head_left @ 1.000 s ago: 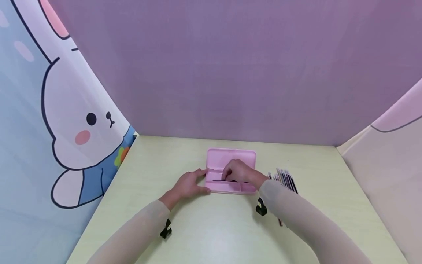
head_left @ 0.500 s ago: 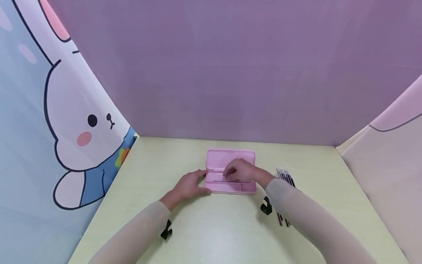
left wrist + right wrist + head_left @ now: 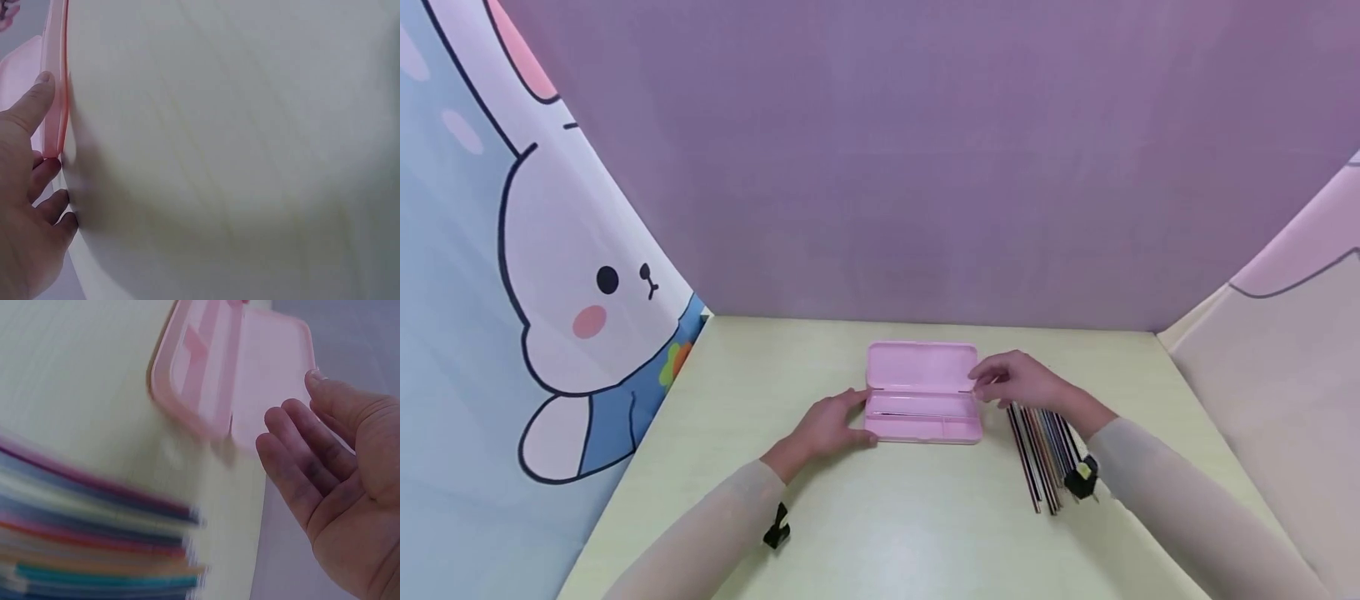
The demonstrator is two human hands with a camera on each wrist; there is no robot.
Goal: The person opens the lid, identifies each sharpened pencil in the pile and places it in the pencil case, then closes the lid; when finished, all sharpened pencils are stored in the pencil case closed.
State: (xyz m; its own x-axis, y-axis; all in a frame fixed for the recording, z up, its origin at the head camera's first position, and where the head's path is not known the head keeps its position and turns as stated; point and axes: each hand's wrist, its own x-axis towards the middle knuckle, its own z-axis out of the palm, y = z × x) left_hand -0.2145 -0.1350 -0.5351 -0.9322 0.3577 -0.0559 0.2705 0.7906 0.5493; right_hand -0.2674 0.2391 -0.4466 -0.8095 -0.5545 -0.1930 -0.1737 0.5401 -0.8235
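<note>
A pink pencil case (image 3: 922,367) lies on the table with its lid raised; its tray holds a thin dark pencil (image 3: 904,414) along one compartment. My left hand (image 3: 827,425) grips the case's left end, and in the left wrist view the thumb presses on its near side while bent fingers touch the corner. My right hand (image 3: 1018,379), fingers loosely bent, hovers beside the case's right edge with nothing in it. Below the right hand a bundle of pencils (image 3: 1036,450) lies side by side; in the right wrist view these coloured pencils (image 3: 106,550) look blurred.
The pale wooden table (image 3: 790,350) ends at a purple cloth (image 3: 925,167) behind. A rabbit-printed cloth (image 3: 572,250) hangs on the left, and a light cloth (image 3: 1285,375) on the right.
My right hand has lifted out of the pencil case and moved right, to above the far ends of the pencils. My left hand has stayed at the case's left end.
</note>
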